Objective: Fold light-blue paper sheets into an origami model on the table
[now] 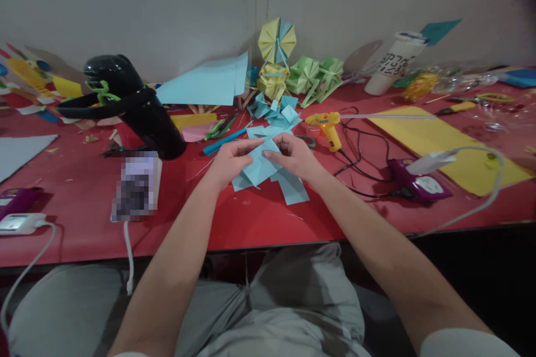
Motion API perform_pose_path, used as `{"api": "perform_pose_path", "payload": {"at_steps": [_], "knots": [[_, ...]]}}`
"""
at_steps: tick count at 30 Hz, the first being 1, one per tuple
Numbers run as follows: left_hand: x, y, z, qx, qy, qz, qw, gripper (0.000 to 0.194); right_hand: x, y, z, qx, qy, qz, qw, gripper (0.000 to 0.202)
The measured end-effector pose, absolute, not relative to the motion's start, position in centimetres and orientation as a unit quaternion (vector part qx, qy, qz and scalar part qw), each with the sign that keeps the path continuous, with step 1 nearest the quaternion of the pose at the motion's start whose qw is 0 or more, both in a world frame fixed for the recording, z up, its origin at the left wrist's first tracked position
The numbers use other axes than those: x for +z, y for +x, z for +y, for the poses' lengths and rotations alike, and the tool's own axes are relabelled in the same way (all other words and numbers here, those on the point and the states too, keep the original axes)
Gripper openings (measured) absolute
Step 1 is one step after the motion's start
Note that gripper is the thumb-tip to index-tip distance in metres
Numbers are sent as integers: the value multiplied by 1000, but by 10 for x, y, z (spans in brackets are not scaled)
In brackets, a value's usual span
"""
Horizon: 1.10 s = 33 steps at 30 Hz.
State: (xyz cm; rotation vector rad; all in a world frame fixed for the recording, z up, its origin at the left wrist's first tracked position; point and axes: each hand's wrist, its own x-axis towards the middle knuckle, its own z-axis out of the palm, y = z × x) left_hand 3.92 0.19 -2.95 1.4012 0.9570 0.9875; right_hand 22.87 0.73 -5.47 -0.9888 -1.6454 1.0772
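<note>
Both hands meet at the middle of the red table [259, 223] around a light blue paper piece [263, 164]. My left hand [231, 160] grips its left side, with the fingers stretched along the upper edge. Thumb on top, my right hand [295, 153] pinches the upper right part of the same piece. More light blue paper [293, 187] lies flat beneath and to the right of the held one. Just beyond the fingers is a pile of folded blue pieces [285, 114].
A yellow glue gun [329, 127] stands right of the hands, its cord running to a purple power strip [421, 181]. A black bottle [138, 106] leans at the left. Folded yellow flowers [276, 47] and a white cup [391, 64] are at the back.
</note>
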Motion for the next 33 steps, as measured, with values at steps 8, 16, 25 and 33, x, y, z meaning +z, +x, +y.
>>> {"api": "perform_pose_path", "payload": {"at_steps": [8, 16, 25, 33], "knots": [[-32, 39, 3, 423, 599, 418, 537, 42, -55, 228, 7, 418, -402, -676, 454, 39], [-38, 40, 5, 451, 635, 428, 459, 29, -53, 225, 6, 416, -402, -678, 453, 36], [-39, 39, 6, 449, 628, 433, 464, 29, -47, 226, 4, 438, -400, -677, 436, 38], [-41, 39, 7, 451, 628, 433, 463, 29, -48, 227, 5, 460, -396, -669, 429, 36]]}}
